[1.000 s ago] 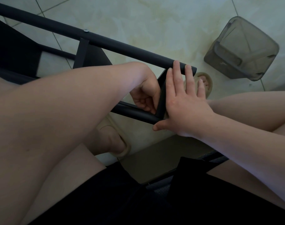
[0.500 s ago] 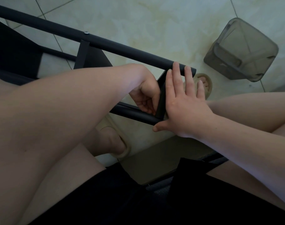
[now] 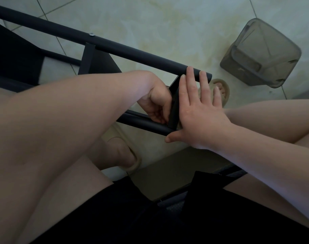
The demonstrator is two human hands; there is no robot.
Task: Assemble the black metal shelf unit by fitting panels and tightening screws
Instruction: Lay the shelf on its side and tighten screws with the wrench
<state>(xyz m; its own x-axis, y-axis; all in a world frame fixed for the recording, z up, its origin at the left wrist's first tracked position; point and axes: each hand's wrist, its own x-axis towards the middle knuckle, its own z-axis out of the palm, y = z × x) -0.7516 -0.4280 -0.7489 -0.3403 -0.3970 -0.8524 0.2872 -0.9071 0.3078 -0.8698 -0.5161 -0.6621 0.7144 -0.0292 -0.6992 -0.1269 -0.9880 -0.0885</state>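
Note:
The black metal shelf frame lies on its side on the tiled floor. Its upper tube (image 3: 132, 50) runs from top left to the middle, with a screw head (image 3: 91, 34) in it. A lower tube (image 3: 143, 123) runs parallel below. A short black end panel (image 3: 174, 106) stands between the two tubes. My right hand (image 3: 197, 110) presses flat against the panel's outer face, straight fingers reaching over the upper tube's end. My left hand (image 3: 156, 103) is on the panel's inner side near the lower tube, fingers curled; what they hold is hidden.
A grey translucent plastic bin (image 3: 261, 55) lies tipped over at the right. My sandalled feet (image 3: 220, 90) (image 3: 123, 155) rest on the floor under the frame. Another cross panel (image 3: 87, 59) and a dark shelf panel (image 3: 14, 55) sit further left. My knees flank the work.

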